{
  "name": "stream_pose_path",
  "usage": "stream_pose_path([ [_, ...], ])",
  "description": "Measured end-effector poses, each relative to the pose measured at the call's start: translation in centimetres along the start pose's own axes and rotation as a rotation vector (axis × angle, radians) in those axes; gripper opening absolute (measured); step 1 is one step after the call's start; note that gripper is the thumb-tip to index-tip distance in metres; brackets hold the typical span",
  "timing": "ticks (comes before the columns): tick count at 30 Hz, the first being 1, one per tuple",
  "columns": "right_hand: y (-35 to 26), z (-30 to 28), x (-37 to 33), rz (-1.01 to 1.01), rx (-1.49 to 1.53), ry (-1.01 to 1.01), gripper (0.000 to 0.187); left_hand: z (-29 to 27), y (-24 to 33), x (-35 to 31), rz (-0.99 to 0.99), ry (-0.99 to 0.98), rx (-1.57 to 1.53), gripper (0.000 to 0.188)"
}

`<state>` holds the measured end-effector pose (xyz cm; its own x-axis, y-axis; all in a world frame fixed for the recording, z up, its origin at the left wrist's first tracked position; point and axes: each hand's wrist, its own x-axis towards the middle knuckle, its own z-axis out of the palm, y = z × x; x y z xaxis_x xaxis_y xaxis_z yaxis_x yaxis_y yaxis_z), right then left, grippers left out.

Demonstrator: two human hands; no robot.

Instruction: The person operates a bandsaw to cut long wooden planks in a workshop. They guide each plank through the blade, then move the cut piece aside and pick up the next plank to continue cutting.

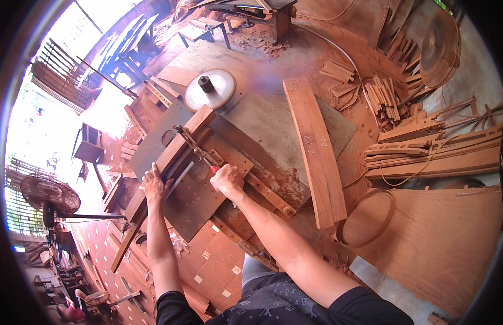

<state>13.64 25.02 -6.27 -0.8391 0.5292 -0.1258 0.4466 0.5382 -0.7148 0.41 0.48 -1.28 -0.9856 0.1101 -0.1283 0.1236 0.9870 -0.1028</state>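
Observation:
A long wooden beam (178, 147) lies at a slant over a flat machine table, its far end close to a round, bright disc (221, 89) that looks like a saw blade, blurred, with a dark hub. My left hand (154, 184) rests on the beam, fingers spread and pressing against its top and side. My right hand (228, 179) is closed around the red handle of a metal clamp (200, 151), whose arm reaches across to the beam. Under both hands is a wooden sled (229, 157) with a metal plate; my right palm hides most of the handle.
A thick plank (315, 154) lies across the table's right side. Stacked offcuts (389, 103) and boards (435, 154) fill the right, near a round hoop (366, 218). Standing fans (441, 49) are at both sides. Reddish sawdust covers the floor.

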Motion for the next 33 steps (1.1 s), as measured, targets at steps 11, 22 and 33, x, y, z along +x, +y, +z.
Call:
stream_pose_path([
  [11, -3.0, -7.5, -0.6, 0.280, 0.077, -0.248, 0.036, -1.1, -0.2, -0.7, -0.008, 0.022, -0.054, 0.114],
  [22, 0.7, -10.8, -6.2, 0.291, 0.015, -0.228, 0.036, -0.6, 2.6, -8.4, -0.026, 0.006, -0.068, 0.117],
  [33, -0.3, -10.3, -4.8, 0.290, 0.039, -0.239, 0.040, -1.2, 2.3, -6.7, -0.017, 0.037, -0.088, 0.115],
])
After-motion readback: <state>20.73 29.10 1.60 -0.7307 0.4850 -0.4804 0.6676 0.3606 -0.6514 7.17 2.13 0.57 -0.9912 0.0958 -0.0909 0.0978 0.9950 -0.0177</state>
